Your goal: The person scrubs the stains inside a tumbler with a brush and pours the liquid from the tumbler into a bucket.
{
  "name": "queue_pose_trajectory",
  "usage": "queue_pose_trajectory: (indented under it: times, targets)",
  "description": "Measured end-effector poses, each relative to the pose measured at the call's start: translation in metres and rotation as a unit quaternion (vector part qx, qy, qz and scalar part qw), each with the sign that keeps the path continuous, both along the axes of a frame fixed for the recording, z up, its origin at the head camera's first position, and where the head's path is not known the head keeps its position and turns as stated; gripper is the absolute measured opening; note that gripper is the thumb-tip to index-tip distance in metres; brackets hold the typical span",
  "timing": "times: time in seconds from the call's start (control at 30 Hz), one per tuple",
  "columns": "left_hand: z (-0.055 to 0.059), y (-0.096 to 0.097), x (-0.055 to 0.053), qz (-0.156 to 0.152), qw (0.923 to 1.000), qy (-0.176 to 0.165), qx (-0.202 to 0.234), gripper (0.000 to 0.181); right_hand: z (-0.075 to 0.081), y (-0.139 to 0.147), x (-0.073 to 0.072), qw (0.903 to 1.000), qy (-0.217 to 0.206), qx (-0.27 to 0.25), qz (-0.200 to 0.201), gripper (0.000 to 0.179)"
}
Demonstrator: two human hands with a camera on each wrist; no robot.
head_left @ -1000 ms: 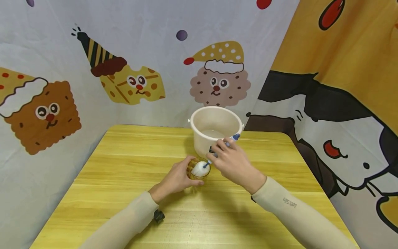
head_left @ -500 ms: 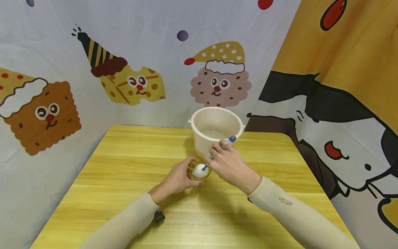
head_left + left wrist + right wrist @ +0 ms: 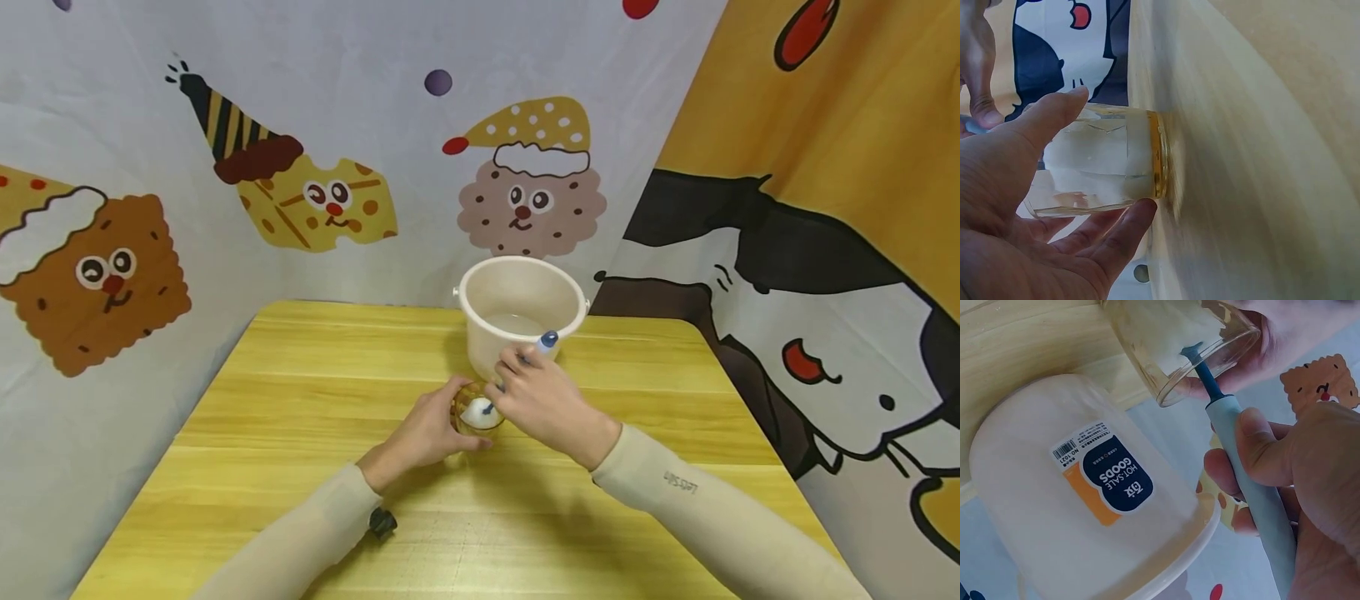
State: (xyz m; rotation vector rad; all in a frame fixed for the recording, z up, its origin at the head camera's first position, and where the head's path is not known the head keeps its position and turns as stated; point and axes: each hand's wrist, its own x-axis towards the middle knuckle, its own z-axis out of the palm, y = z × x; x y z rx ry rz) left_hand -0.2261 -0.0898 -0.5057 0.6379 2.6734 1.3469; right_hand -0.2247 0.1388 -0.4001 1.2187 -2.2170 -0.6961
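My left hand [image 3: 423, 429] holds an amber-tinted clear glass [image 3: 1097, 159] upright on the wooden table, thumb on one side and fingers on the other. Inside the glass sits the white sponge head [image 3: 478, 414] of a cup brush. My right hand [image 3: 542, 406] grips the brush's pale blue handle [image 3: 1250, 478], thumb and fingers wrapped round it in the right wrist view. The handle leans up and to the right, its dark blue end showing above the knuckles. A short dark neck [image 3: 1210, 381] joins handle and sponge at the mouth of the glass.
A cream bucket [image 3: 487, 337] with a label [image 3: 1116, 475] on its side stands just behind the glass and right hand. A printed cartoon cloth [image 3: 337, 67] hangs behind the wooden table [image 3: 315, 358].
My right hand has shifted left and slightly down, tilting the brush handle more upright and turning the sponge inside the glass. The left hand and glass stay in place.
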Motion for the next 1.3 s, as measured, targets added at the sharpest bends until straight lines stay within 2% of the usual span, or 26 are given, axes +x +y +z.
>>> queue_pose_trajectory:
  times: [0.27, 0.5, 0.67, 1.1, 1.3]
  targets:
    - [0.0031, 0.0012, -0.0025, 0.006, 0.9998, 0.012, -0.014, 0.095, -0.0004, -0.0009, -0.0032, 1.0000, -0.003, 0.005, 0.000, 0.023]
    - [0.0076, 0.0044, -0.0026, 0.008, 1.0000, -0.004, 0.000, 0.102, -0.0017, 0.0034, -0.0029, 1.0000, 0.000, -0.007, 0.003, 0.017]
    - [0.0080, 0.0050, -0.0023, 0.014, 0.9999, -0.004, 0.008, 0.099, -0.0024, 0.0051, -0.0016, 0.9999, 0.006, -0.008, 0.011, 0.018]
    - [0.0081, 0.0034, -0.0037, 0.023, 0.9996, -0.012, -0.010, 0.098, -0.0006, 0.0020, -0.0014, 0.9999, 0.007, -0.001, 0.011, 0.019]
    - [0.0068, 0.0021, -0.0051, 0.015, 0.9996, -0.013, -0.020, 0.093, -0.0011, 0.0055, -0.0007, 0.9995, 0.015, -0.012, 0.027, 0.019]
